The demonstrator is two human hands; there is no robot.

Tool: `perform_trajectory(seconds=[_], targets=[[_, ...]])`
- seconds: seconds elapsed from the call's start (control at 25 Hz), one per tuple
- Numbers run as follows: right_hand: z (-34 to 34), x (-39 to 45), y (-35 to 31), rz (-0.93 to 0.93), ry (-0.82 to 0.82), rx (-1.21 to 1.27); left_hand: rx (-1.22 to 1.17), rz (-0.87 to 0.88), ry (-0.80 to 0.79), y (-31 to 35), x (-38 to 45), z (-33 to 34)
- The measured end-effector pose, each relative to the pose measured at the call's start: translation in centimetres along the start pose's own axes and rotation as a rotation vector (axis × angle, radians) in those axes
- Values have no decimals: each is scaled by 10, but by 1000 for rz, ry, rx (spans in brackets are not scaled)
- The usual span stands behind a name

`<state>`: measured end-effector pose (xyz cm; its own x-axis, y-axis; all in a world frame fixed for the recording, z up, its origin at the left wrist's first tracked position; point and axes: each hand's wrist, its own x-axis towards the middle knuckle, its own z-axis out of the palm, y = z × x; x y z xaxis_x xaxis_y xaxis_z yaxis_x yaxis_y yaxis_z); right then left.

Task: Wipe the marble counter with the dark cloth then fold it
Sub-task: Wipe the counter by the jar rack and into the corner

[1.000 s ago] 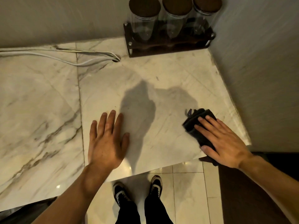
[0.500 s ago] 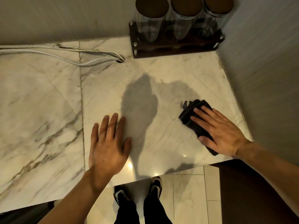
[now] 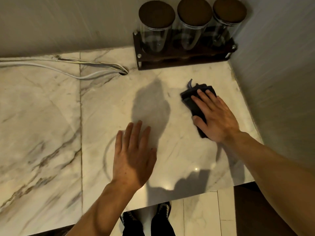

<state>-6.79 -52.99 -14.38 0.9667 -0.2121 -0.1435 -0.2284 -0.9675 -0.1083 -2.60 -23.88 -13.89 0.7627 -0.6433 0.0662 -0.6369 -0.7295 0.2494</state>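
Since half a second ago the right hand [image 3: 216, 116] has pushed the cloth [image 3: 196, 101] away from the counter's front edge, toward the back corner and the jars. It lies flat on the cloth, fingers spread and extended, palm pressing down rather than gripping. The cloth sits bunched and partly folded on the counter [image 3: 51, 116], a small loop sticking out at its far end; no label or writing can be read on it. The left hand [image 3: 133, 154] is open, fingers together, flat on the marble beside a faint ring mark. Three glass jars [image 3: 192, 31] with dark round lids stand in a dark rack [image 3: 184, 58] against the wall; they look empty. White cables [image 3: 68, 72] run into a hole in the counter.
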Motion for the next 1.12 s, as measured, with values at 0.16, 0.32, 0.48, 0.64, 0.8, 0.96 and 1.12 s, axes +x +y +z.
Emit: perform_trajectory(seconds=[0.16,0.32,0.48,0.64,0.8,0.96,1.12], targets=[[-3,27,-4,115,29,33,42,4,-57,7,4,11],[-6,55,-5,230,73,71,78,10,-65,4,4,14],[-10,83,-2,414,110,142,82,1,-63,5,5,12],[-12,95,-2,546,122,174,67,-10,-73,5,5,10],[-14,89,-1,646,143,207,69,-15,-93,4,5,10],[-16,61,-1,699,151,218,100,-32,-139,4,7,10],[-11,24,-8,745,172,206,100,-32,-149,5,7,9]])
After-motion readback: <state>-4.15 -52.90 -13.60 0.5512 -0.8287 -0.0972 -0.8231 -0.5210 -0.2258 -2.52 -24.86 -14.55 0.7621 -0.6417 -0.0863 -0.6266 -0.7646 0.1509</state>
